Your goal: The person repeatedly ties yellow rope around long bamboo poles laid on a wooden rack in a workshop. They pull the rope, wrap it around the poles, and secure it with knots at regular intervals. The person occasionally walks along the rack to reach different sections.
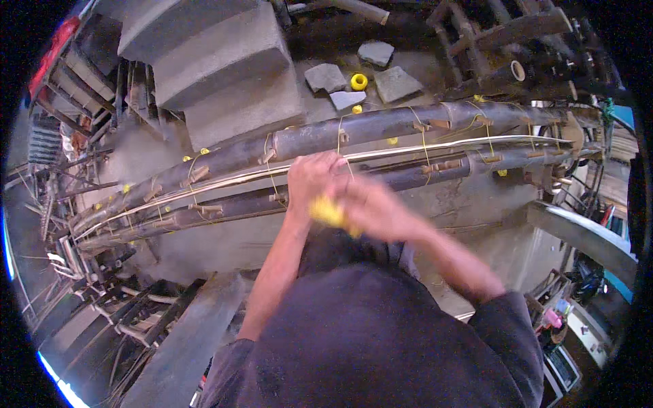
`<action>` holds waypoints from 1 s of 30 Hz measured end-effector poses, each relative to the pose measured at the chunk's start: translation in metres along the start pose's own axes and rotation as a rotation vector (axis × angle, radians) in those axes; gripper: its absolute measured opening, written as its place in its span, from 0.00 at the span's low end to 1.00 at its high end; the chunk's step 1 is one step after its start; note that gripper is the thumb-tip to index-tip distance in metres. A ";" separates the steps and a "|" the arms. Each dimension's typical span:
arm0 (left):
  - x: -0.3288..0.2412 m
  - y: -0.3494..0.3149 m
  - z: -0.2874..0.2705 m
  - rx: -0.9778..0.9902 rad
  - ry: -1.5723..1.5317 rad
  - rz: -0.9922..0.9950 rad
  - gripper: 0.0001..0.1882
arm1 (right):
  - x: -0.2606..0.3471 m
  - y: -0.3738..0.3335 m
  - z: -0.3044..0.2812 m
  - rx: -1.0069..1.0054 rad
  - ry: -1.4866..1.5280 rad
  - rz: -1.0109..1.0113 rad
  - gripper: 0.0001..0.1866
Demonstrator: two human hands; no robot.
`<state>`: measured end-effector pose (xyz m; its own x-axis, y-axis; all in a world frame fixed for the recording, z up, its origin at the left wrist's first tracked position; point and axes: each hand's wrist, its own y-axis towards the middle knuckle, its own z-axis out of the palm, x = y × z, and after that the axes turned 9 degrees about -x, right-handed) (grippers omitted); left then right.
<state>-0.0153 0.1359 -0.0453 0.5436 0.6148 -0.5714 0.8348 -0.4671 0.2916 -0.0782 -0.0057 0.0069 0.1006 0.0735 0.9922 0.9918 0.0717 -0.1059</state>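
Two long dark bamboo poles (313,136) run across in front of me, with thin pale strips (238,178) between them. Turns of thin yellow cord (424,146) and short wooden pegs (198,174) sit along the poles. My left hand (313,178) is closed over the pale strips near the middle; what its fingers grip is hidden. Just right of it, my right hand (374,207) is blurred by motion. Its fingers are bent about a yellow bundle (328,212), which looks like wound cord.
Beyond the poles lie several flat grey stones (398,84) and a yellow roll (358,81). Concrete steps (238,88) rise at the far left. Wooden frames (503,41) stand at the far right. A grey plank or bench (211,319) lies at the near left.
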 end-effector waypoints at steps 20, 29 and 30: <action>0.139 0.127 -0.100 0.078 -0.021 -0.130 0.18 | 0.023 -0.081 0.056 -0.101 0.330 0.449 0.12; 0.113 -0.024 -0.116 0.139 -0.143 0.035 0.14 | 0.142 0.025 0.108 -0.095 -0.807 -0.066 0.05; 0.113 -0.028 -0.106 0.100 -0.089 0.105 0.13 | 0.164 0.055 0.109 0.027 -0.914 -0.208 0.06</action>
<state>0.0321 0.2861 -0.0366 0.6137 0.5031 -0.6085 0.7586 -0.5894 0.2778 -0.0158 0.1185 0.1569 -0.1908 0.8089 0.5562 0.9796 0.1931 0.0552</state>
